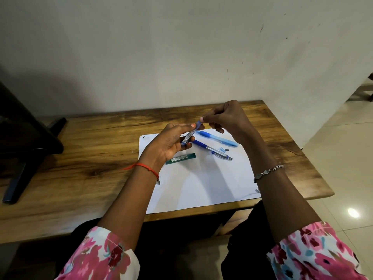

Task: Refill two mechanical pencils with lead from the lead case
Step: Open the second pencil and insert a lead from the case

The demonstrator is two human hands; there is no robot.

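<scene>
Blue lead case (190, 134): a slim, flat-sided blue plastic tube with a pale printed label along its body, held tilted in the air above the far edge of the white sheet (203, 184), its upper end pointing away from the person.
Cap end (198, 124): a darker blue tip, pinched by the right hand's fingertips.
Left hand (169, 142): fingers curled closed around the lower half of the blue lead case, thumb along its top.
Right hand (226, 116): thumb and forefinger closed on the cap end, the other fingers loosely bent above the sheet.
Dark blue pencil (212, 149): lies on the sheet just beneath the hands, with a clear barrel, deep blue grip and a metal end toward the sheet's right edge.
Light blue pencil (219, 138): smooth pale plastic with a darker blue grip, on the sheet's far part, just beyond the dark blue pencil.
Small loose pieces (224, 148): tiny parts on the sheet between the two pencils' right ends; too small to identify.
Green lead case (180, 158): a flat teal tube with a white label, lying on the sheet near its left edge, beside the left wrist.
White sheet: plain paper, slightly smudged, flat on the table.
Table (86, 150): glossy, strongly grained brown wood under the sheet.
</scene>
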